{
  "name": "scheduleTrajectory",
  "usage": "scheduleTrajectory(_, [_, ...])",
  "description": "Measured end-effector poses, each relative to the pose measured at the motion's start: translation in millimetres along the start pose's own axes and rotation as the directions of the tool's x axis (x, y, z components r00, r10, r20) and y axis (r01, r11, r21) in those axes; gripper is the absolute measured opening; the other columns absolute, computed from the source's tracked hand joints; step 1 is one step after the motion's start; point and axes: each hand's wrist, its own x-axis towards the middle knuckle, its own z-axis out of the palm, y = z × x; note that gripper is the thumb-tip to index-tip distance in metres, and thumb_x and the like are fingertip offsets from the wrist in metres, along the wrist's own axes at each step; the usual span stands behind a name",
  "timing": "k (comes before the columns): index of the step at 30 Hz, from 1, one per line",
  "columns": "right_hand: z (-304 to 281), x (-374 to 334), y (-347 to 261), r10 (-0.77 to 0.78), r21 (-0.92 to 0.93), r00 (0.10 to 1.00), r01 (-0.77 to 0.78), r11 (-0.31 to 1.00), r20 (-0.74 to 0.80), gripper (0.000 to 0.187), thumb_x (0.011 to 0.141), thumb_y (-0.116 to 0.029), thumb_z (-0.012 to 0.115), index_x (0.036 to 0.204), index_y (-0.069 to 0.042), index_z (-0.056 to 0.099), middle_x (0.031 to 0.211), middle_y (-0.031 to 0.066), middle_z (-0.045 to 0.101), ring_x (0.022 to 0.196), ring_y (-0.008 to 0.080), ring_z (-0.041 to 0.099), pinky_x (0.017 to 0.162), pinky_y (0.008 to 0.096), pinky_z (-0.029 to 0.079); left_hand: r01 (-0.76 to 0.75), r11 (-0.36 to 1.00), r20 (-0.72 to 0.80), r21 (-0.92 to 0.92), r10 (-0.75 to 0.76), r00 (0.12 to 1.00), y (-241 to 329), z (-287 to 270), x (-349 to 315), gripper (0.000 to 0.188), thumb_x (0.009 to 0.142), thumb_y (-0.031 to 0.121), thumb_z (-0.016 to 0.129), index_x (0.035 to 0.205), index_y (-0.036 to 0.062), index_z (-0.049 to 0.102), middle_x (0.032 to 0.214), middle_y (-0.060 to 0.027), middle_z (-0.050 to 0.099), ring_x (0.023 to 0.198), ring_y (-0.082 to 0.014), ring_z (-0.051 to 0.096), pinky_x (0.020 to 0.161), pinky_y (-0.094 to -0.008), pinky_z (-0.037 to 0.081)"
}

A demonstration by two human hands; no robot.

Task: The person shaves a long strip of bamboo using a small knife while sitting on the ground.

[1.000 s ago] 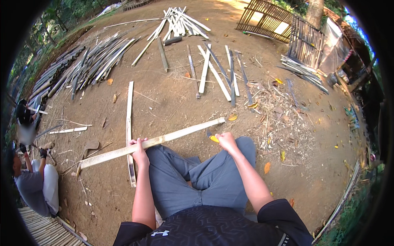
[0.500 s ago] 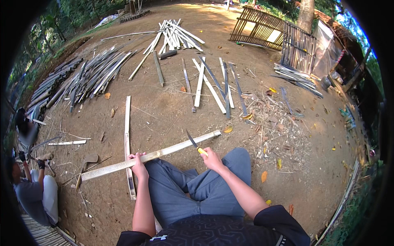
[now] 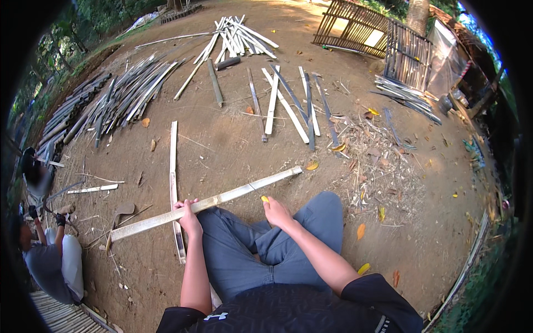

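Fingers of my left hand are wrapped round a long pale split bamboo strip. The strip slants up to the right, passing over my left knee area. My right hand is closed on a knife with a yellow handle. Its blade shows only as a thin dark line against the strip, right of the middle; whether it cuts in cannot be made out. Beneath the held strip, a second bamboo strip lies on the ground, pointing away from me.
A hatchet-like tool lies to my left. Beyond it sits a person wearing dark gloves. Several bamboo strips lie ahead, with larger piles farther left. Shavings and dry leaves cover ground at right, before bamboo panels.
My right hand has shifted a little left and turned the knife. Its blade, plainly seen above the strip before, is now a thin line at the strip. My left hand keeps its hold.
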Motion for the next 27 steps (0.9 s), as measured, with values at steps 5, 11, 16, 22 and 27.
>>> scheduleTrajectory(5, [17, -36, -63, -0.189, 0.037, 0.978, 0.193, 0.98, -0.093, 0.036, 0.096, -0.023, 0.049, 0.126, -0.002, 0.052, 0.097, 0.0305, 0.064, 0.093, 0.0464, 0.063, 0.08, 0.0551, 0.05, -0.052, 0.998, 0.016, 0.036, 0.051, 0.999, -16, -9, 9, 0.026, 0.095, 0.013, 0.064, 0.097, 0.0131, 0.038, 0.089, -0.0085, 0.063, 0.09, -0.0266, 0.07, 0.072, -0.0333, 0.056])
scheduleTrajectory(11, [32, -44, -63, -0.231, -0.057, 0.963, 0.225, 0.973, -0.137, 0.036, 0.097, -0.019, 0.05, 0.129, -0.005, 0.054, 0.082, 0.0258, 0.066, 0.077, 0.0445, 0.067, 0.069, 0.0526, 0.055, -0.042, 0.998, 0.033, 0.035, 0.041, 0.999, -6, -5, 2, 0.025, 0.095, 0.011, 0.064, 0.096, 0.0114, 0.039, 0.087, -0.0076, 0.064, 0.088, -0.0251, 0.072, 0.059, -0.0284, 0.052])
scheduleTrajectory(16, [29, -45, -62, -0.161, -0.103, 0.981, 0.151, 0.983, -0.107, 0.037, 0.098, -0.018, 0.049, 0.13, -0.001, 0.053, 0.075, 0.0262, 0.066, 0.072, 0.0419, 0.069, 0.063, 0.0502, 0.056, -0.025, 0.996, 0.01, 0.091, 0.024, 1.0, -2, -1, 0, 0.026, 0.095, 0.012, 0.064, 0.096, 0.0123, 0.039, 0.088, -0.008, 0.064, 0.087, -0.0246, 0.072, 0.054, -0.0268, 0.05])
scheduleTrajectory(22, [40, -55, -65, -0.321, -0.235, 0.943, 0.293, 0.927, -0.092, 0.038, 0.098, -0.018, 0.049, 0.132, 0.0, 0.053, 0.074, 0.0256, 0.066, 0.068, 0.0388, 0.07, 0.058, 0.0473, 0.058, -0.024, 0.996, 0.012, 0.089, 0.023, 1.0, -2, -4, 0, 0.026, 0.095, 0.011, 0.063, 0.098, 0.0119, 0.037, 0.09, -0.0095, 0.064, 0.088, -0.0251, 0.072, 0.058, -0.0285, 0.053])
scheduleTrajectory(27, [56, -58, -76, -0.264, -0.253, 0.955, 0.224, 0.941, -0.135, 0.038, 0.099, -0.021, 0.05, 0.133, -0.006, 0.053, 0.076, 0.0248, 0.065, 0.068, 0.0414, 0.069, 0.059, 0.0479, 0.058, 0.016, 0.998, 0.014, 0.054, -0.017, 1.0, 2, 5, -1, 0.025, 0.095, 0.009, 0.063, 0.096, 0.0103, 0.037, 0.091, -0.0105, 0.063, 0.088, -0.0261, 0.072, 0.058, -0.0287, 0.055])
